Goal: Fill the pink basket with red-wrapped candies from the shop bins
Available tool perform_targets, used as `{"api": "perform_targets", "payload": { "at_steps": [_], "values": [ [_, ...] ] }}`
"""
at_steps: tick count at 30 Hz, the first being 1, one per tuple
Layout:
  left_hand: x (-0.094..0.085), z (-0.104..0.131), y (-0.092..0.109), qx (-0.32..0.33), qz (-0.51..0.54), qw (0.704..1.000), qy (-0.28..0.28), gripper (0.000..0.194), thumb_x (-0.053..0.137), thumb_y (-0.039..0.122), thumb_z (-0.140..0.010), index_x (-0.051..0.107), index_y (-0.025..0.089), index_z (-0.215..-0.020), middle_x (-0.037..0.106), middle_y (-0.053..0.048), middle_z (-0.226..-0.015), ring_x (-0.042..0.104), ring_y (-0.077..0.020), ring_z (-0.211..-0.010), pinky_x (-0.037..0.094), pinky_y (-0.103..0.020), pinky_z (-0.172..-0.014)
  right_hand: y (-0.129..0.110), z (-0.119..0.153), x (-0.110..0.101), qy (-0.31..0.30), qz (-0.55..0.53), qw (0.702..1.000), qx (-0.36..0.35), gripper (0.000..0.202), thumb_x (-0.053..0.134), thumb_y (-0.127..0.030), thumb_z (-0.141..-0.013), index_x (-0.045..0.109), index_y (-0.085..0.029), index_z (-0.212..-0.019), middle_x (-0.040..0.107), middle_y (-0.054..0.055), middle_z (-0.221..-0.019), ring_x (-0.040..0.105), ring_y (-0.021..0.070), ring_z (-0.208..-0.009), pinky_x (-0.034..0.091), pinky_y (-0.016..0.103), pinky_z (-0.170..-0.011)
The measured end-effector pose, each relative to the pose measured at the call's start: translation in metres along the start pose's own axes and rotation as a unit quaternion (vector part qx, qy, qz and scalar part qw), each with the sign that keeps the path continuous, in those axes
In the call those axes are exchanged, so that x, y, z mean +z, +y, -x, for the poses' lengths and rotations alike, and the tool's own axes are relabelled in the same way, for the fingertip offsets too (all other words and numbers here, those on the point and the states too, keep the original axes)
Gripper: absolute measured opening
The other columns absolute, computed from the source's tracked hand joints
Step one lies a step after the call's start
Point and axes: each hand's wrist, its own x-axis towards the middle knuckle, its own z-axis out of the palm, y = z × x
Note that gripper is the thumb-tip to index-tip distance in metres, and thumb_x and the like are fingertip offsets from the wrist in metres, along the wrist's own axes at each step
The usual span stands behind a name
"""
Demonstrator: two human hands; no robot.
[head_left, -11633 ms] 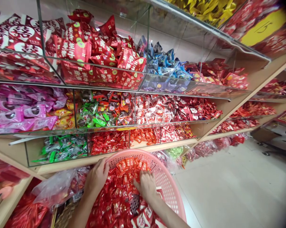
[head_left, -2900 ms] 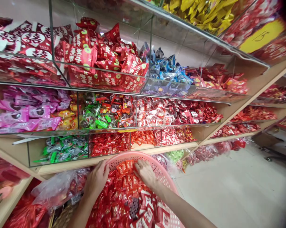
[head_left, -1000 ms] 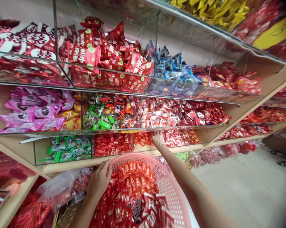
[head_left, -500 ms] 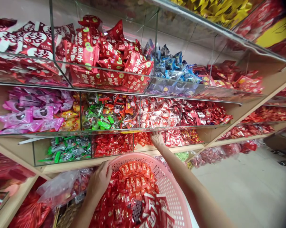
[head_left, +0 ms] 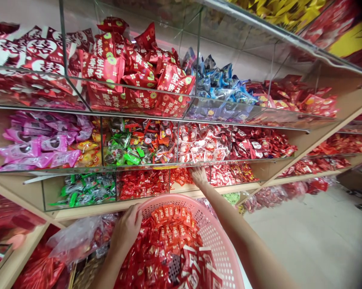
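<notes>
A round pink plastic basket (head_left: 219, 241) with a pierced wall is in front of me, holding red wrapped candies (head_left: 150, 257), orange-red packets (head_left: 171, 216) and red-and-white packets (head_left: 199, 261). My left hand (head_left: 131, 222) is closed over the basket's left rim. My right hand (head_left: 199, 176) reaches into a compartment of the lowest candy shelf, beside small orange-red candies (head_left: 181, 175). The shelf edge and the hand itself hide its fingertips, so I cannot make out whether it grips any candy.
Above are shelf rows with clear dividers: large red snack bags (head_left: 138, 72), blue packets (head_left: 219, 80), pink-wrapped sweets (head_left: 39, 140) and green-wrapped candies (head_left: 87, 188). Clear plastic bags (head_left: 78, 237) lie below at left. Tiled floor (head_left: 295, 237) shows at right.
The view has shifted very slightly. Both hands stay in nearly the same places, the left at the basket rim and the right in the low compartment.
</notes>
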Motion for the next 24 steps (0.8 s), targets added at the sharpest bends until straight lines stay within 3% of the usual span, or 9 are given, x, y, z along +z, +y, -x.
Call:
{"api": "perform_targets", "payload": {
  "at_steps": [8,14,19,24],
  "values": [
    [-0.001,-0.001,0.001,-0.010,0.002,1.000,-0.011,0.031,0.035,0.029,-0.087,0.056,0.021,-0.108,0.068,-0.002,-0.104,0.066,-0.0161,-0.087,0.050,-0.024,-0.075,-0.004,0.002,-0.001,0.007,-0.005,1.000,0.015,0.046,0.041,-0.012,-0.081,0.047,-0.014,-0.126,0.047,0.017,-0.130,0.036,0.0301,-0.117,0.029,0.043,-0.090],
    [-0.001,-0.001,0.001,-0.019,0.000,0.999,-0.026,0.032,0.033,0.030,-0.088,0.055,0.022,-0.110,0.066,-0.003,-0.108,0.065,-0.0157,-0.089,0.049,-0.024,-0.074,-0.001,0.019,-0.012,0.034,-0.009,0.999,0.015,0.038,0.046,-0.018,-0.081,0.049,-0.013,-0.119,0.048,0.018,-0.124,0.038,0.0290,-0.111,0.029,0.040,-0.087],
    [-0.006,-0.002,0.003,-0.022,0.010,0.999,-0.036,0.031,0.032,0.030,-0.088,0.055,0.024,-0.107,0.067,-0.001,-0.106,0.064,-0.0151,-0.090,0.048,-0.022,-0.073,0.006,0.047,-0.029,0.074,-0.027,0.997,0.015,0.036,0.055,-0.030,-0.078,0.050,-0.014,-0.110,0.050,0.016,-0.113,0.040,0.0281,-0.102,0.029,0.038,-0.084],
    [-0.008,-0.002,0.005,-0.031,-0.003,0.998,-0.046,0.032,0.031,0.031,-0.088,0.055,0.022,-0.107,0.066,-0.002,-0.109,0.064,-0.0163,-0.091,0.048,-0.024,-0.073,0.013,0.098,-0.040,0.148,-0.119,0.979,0.080,0.025,0.051,-0.034,-0.081,0.052,-0.018,-0.100,0.054,0.010,-0.101,0.045,0.0246,-0.095,0.033,0.034,-0.079]
  ]
}}
